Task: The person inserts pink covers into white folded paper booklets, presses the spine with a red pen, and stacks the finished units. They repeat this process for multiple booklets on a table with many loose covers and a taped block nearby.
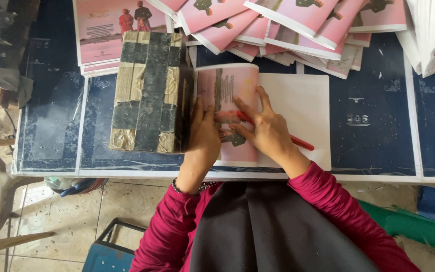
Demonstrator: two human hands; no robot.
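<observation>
We are observing both hands pressing down on a pink printed sheet, which is lying on a white sheet on the blue surface. The left hand is lying flat, fingers pressed together against the sheet beside a heavy block wrapped in dark and tan tape. The right hand is spreading its fingers over the sheet while a red pen-like tool is lying tucked under the palm, its tip sticking out away from the fingers toward the wrist side.

Risks we are judging from this:
- The sheet is curling upward just beyond the fingertips; if pressure is uneven, the fold could come out crooked or creased.
- The block is touching or nearly touching the left fingers; a shove could pinch them or skew the sheet.
- The red tool, loosely trapped, could slip and mark or scratch the print.
- The loose pile of pink covers past the fingertips is overhanging and could slide onto the work.
</observation>
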